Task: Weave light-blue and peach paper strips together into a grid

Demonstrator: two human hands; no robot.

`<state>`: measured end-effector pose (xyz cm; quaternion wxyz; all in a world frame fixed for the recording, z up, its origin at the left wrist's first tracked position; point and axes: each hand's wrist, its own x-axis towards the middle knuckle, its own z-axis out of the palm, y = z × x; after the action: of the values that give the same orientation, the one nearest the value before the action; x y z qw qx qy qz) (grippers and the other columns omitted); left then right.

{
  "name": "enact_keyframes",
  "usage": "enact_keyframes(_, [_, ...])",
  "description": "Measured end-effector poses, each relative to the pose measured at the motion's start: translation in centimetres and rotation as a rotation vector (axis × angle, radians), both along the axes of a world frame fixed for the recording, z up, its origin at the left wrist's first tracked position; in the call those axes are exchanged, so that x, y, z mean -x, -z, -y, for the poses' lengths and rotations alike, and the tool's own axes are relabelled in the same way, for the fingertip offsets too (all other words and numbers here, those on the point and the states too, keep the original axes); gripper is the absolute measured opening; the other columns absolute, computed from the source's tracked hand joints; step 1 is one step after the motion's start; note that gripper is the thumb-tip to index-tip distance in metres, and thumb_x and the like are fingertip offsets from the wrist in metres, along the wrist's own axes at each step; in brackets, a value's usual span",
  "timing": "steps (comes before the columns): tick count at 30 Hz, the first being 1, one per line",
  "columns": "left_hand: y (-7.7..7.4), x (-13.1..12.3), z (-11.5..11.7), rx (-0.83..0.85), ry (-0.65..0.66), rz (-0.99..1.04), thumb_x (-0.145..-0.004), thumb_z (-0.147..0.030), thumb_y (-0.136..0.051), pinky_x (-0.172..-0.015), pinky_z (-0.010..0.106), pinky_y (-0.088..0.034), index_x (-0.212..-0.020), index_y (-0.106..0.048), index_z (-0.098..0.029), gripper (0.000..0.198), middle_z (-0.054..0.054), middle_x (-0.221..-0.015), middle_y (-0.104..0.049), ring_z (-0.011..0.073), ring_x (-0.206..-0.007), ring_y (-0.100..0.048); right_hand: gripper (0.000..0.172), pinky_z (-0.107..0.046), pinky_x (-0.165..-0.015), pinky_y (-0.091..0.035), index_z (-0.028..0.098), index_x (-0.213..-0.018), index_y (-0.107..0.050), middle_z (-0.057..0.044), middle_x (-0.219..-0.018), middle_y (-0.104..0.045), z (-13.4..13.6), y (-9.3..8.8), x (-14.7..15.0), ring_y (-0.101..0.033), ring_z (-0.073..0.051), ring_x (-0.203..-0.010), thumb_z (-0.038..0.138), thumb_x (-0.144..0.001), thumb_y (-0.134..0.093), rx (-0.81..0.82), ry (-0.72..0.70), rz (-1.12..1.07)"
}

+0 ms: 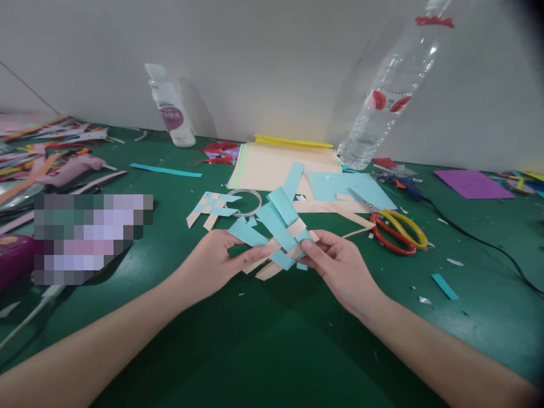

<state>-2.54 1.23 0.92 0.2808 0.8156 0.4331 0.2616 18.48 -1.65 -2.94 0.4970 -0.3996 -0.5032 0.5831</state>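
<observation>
Between my two hands is a piece of woven paper strips point(280, 226), light blue crossed with pale peach, its loose ends sticking out at several sides. My left hand point(223, 255) pinches its left part between thumb and fingers. On the right, my right hand point(335, 258) grips the woven edge with the thumb on top. Just beyond my left hand lies a second woven paper piece point(212, 205) in the same colours, beside a roll of clear tape point(245, 202). Scissors point(393, 226) with red and yellow handles rest to the right, blades partly over light blue paper point(331, 186).
Peach paper sheets point(272, 161) lie at the back by the wall. A white bottle point(172, 107) and a tall clear bottle point(382, 96) stand there. At left are paper strips point(51, 136) and a blurred-out object point(93, 238); at right, a blue tool point(408, 187) with a black cord.
</observation>
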Motion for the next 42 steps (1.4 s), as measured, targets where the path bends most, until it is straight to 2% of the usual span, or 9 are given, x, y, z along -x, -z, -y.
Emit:
enact_keyframes(4, [-0.2,-0.2,0.2,0.041,0.022,0.017,-0.084,-0.042,-0.053,-0.043,0.020,-0.033,-0.063,-0.065,-0.019,0.033,-0.005,-0.049,-0.048,0.0091,-0.045,-0.042,0.023,-0.034,-0.084,-0.053,0.023,-0.099,-0.067,-0.002,-0.091,-0.072,0.2,-0.3,0.1,-0.067,-0.016,-0.085,0.037,-0.082,-0.060,0.038,-0.027,0.068])
enact_keyframes(8, [-0.2,-0.2,0.1,0.037,0.064,0.054,-0.085,-0.034,-0.053,-0.039,0.020,-0.022,-0.044,-0.048,-0.016,0.044,-0.006,-0.045,-0.027,0.0065,-0.041,-0.023,0.020,-0.032,-0.082,-0.054,0.024,-0.096,-0.068,-0.001,-0.088,-0.072,0.2,-0.4,0.2,-0.067,-0.014,-0.083,0.036,-0.083,-0.058,-0.005,-0.059,0.130])
enact_keyframes(16, [-0.2,-0.2,0.2,-0.004,0.016,0.036,-0.086,-0.031,-0.052,-0.045,0.020,-0.035,-0.059,-0.061,-0.018,0.032,-0.004,-0.056,-0.056,0.0090,-0.047,-0.046,0.017,-0.030,-0.080,-0.053,0.023,-0.096,-0.065,-0.001,-0.092,-0.071,0.7,-0.7,0.5,-0.067,-0.015,-0.086,0.032,-0.084,-0.058,-0.090,-0.109,0.276])
enact_keyframes(20, [0.1,0.0,0.1,-0.318,0.066,-0.036,-0.088,-0.030,-0.050,-0.071,0.028,-0.046,-0.062,-0.061,-0.019,0.030,-0.002,-0.064,-0.063,0.0118,-0.058,-0.056,0.032,-0.030,-0.086,-0.052,0.024,-0.107,-0.057,-0.001,-0.100,-0.069,0.9,-0.9,0.4,-0.065,-0.015,-0.093,0.028,-0.077,-0.066,-0.181,-0.094,0.321])
enact_keyframes(23, [0.3,0.2,0.0,-0.615,0.143,-0.072,-0.086,-0.024,-0.053,-0.099,0.039,-0.034,-0.074,-0.062,-0.019,0.016,-0.001,-0.072,-0.066,0.0143,-0.071,-0.061,0.032,-0.030,-0.087,-0.051,0.024,-0.108,-0.057,-0.002,-0.105,-0.067,0.9,-0.9,0.2,-0.063,-0.015,-0.097,0.028,-0.078,-0.065,-0.283,-0.029,0.401])
enact_keyframes(26, [0.5,0.2,0.1,-0.698,0.189,-0.102,-0.085,-0.021,-0.056,-0.105,0.043,-0.027,-0.079,-0.061,-0.020,0.008,-0.001,-0.077,-0.067,0.0147,-0.078,-0.062,0.020,-0.030,-0.081,-0.052,0.025,-0.101,-0.062,-0.001,-0.101,-0.068,0.8,-0.7,0.2,-0.064,-0.016,-0.091,0.028,-0.082,-0.061,-0.340,0.014,0.516])
enact_keyframes(31, [1.0,-0.4,0.2,-0.604,0.197,-0.092,-0.087,-0.023,-0.055,-0.101,0.042,-0.031,-0.081,-0.062,-0.020,0.010,-0.001,-0.077,-0.068,0.0129,-0.074,-0.061,0.010,-0.031,-0.078,-0.051,0.025,-0.081,-0.066,0.001,-0.081,-0.068,0.7,-0.5,-0.1,-0.064,-0.018,-0.086,0.025,-0.084,-0.057,-0.397,0.002,0.670])
enact_keyframes(36, [1.3,-0.6,0.2,-0.393,0.223,-0.096,-0.085,-0.027,-0.058,-0.109,0.040,-0.022,-0.095,-0.064,-0.023,0.012,-0.002,-0.097,-0.069,0.0131,-0.089,-0.063,0.010,-0.034,-0.085,-0.049,0.025,-0.086,-0.067,0.001,-0.082,-0.068,0.2,-0.2,-0.3,-0.064,-0.017,-0.085,0.023,-0.084,-0.057,-0.479,-0.055,0.686])
enact_keyframes(42, [1.4,-0.7,0.2,-0.276,0.219,-0.076,-0.086,-0.027,-0.057,-0.107,0.036,-0.028,-0.083,-0.066,-0.021,0.011,-0.005,-0.075,-0.068,0.0100,-0.071,-0.062,0.011,-0.037,-0.101,-0.039,0.026,-0.093,-0.065,0.002,-0.094,-0.070,0.0,0.0,-0.2,-0.064,-0.015,-0.089,0.028,-0.083,-0.060,-0.593,-0.117,0.737])
